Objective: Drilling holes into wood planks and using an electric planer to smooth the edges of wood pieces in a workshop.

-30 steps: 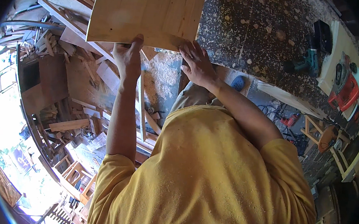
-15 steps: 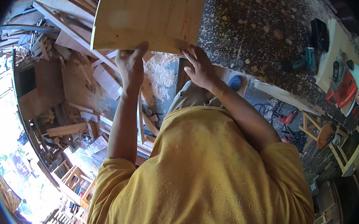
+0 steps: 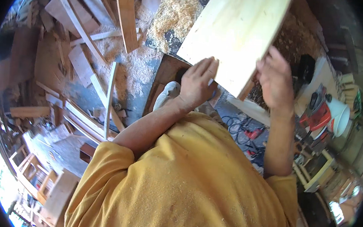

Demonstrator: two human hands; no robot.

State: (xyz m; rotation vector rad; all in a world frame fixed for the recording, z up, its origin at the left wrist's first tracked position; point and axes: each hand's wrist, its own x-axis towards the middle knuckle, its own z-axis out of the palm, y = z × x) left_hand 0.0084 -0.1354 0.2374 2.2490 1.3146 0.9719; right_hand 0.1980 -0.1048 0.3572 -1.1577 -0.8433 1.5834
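Note:
A pale, curved wooden board [image 3: 230,36] lies at an angle over the dark workbench, beside a heap of wood shavings [image 3: 176,15]. My left hand [image 3: 196,82] has its fingers closed at the board's near edge, knuckles up. At the board's right edge my right hand [image 3: 274,78] has its loosely bent fingers apart, their tips touching or very close to the edge; whether they bear on it I cannot tell.
On the right stand a red power sander [image 3: 311,121], a white bucket [image 3: 338,121] and a black object [image 3: 306,65]. Tangled cables [image 3: 238,126] lie on the floor. Offcuts and long strips [image 3: 83,33] fill the left, amid scattered sawdust.
The board has shifted rightward in view and turned clockwise. My left hand has moved right along with it; my right hand has moved up along its side edge. The camera view has swung too.

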